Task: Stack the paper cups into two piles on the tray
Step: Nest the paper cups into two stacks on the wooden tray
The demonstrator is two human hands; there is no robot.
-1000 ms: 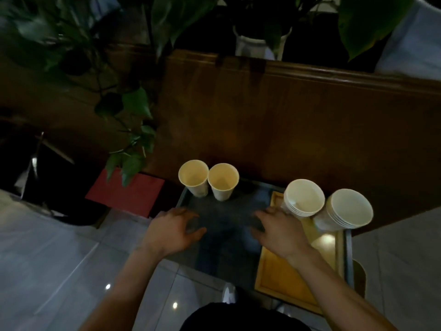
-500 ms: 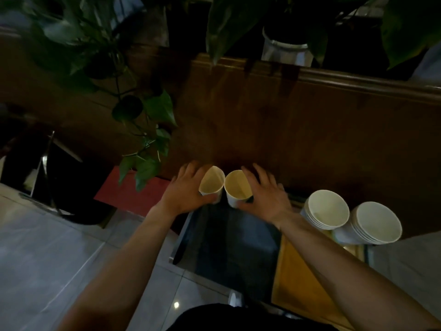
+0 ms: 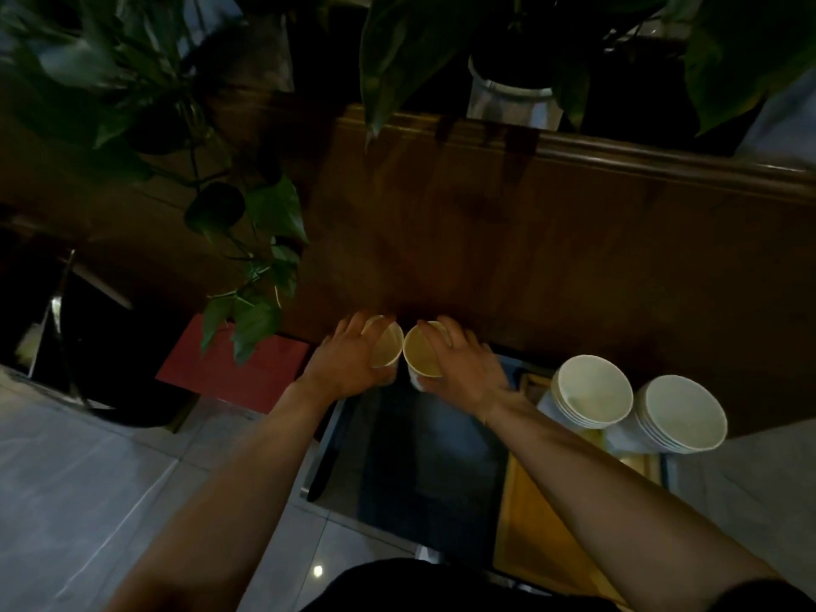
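- Two bare arms reach forward from the bottom of the head view toward the far edge of a dark glass-topped table (image 3: 424, 457), which stands against a tall wooden panel (image 3: 530, 258)
- Grey floor tiles (image 3: 88, 479) fill the lower left, with a red mat (image 3: 234, 368) lying beside the table's far left corner
- Leafy green plants (image 3: 260, 240) hang over the panel from above, and a pale plant pot (image 3: 508, 101) sits on top of it
- On the right side of the table lies a wooden tray (image 3: 530, 523), partly covered by the right forearm
- At the tray's far end stand two stacks of white paper cups, the left stack (image 3: 591, 393) and the right stack (image 3: 680, 415), just beside each other and both seen tilted with their mouths open toward the camera; several nested rims show on each
- The left hand (image 3: 349, 364) is wrapped round the left single cup (image 3: 388, 348), its grip closed on the cup's left wall with fingers curled over the far rim
- The right hand (image 3: 463, 368) is wrapped round the right single cup (image 3: 421, 355), its grip closed on the cup's right wall, thumb low near the base
- Both single cups sit at the table's far edge, off the tray and well left of the stacks, their rims almost touching; whether their bases rest on the glass cannot be told
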